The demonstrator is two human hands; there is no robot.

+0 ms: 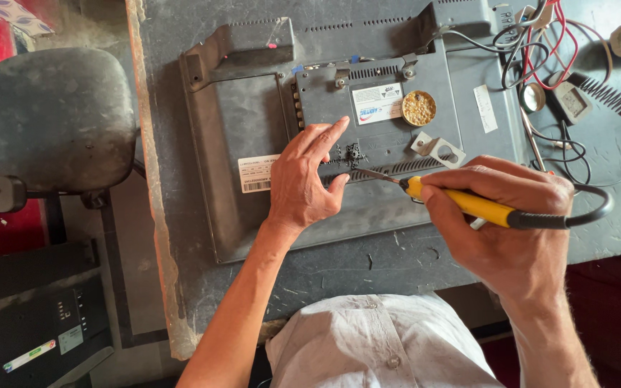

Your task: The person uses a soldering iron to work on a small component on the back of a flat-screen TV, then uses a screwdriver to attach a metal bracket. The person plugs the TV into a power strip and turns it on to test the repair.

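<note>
A grey monitor [246,129] lies face down on the dusty worktable [368,266]. My right hand [504,230] grips a yellow-handled soldering iron [468,205], whose thin metal tip points left toward a small black part [354,152] on the monitor's metal back cover. My left hand [307,179] rests on the cover, fingers spread, with the forefinger and thumb on either side of that small part. A black cord [591,208] runs from the iron's handle off to the right.
A round tin of yellowish flux [419,108] and a small metal bracket [436,149] sit on the back cover. Tangled red, white and black wires [540,50] and small tools lie at the table's right. A black stool [59,118] stands to the left.
</note>
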